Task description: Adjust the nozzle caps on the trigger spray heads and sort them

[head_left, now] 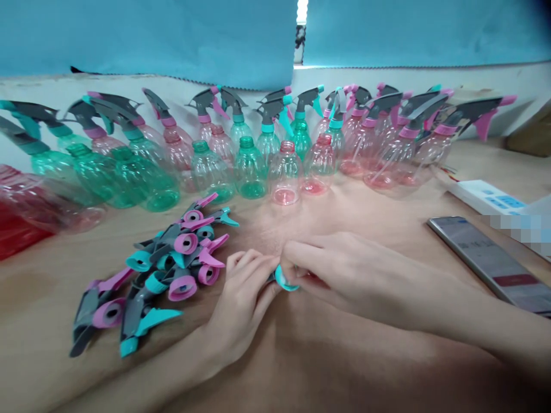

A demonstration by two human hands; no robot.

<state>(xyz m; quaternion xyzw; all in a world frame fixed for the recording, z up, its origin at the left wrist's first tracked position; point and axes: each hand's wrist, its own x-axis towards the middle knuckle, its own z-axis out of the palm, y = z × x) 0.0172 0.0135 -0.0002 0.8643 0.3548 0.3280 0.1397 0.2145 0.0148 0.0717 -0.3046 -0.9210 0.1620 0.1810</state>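
Close in front of me, my left hand (247, 295) is closed around a trigger sprayer; most of its grey body is hidden by my fingers. The sprayer's teal collar (284, 281) shows between my two hands. My right hand (321, 267) has its fingers pinched together at this collar, and whatever lies between the fingertips is hidden. Left of my left hand lies a loose pile of grey trigger sprayers (181, 244) with pink or teal collars and triggers, several collars facing me.
Open green bottles (249, 172) and clear pinkish bottles (285, 175) stand in rows behind my hands. Several bottles with sprayers fitted (434, 143) line the wall. At the right lie a phone (486, 258) and a white box (491, 195). Something red (21, 229) sits at the left edge.
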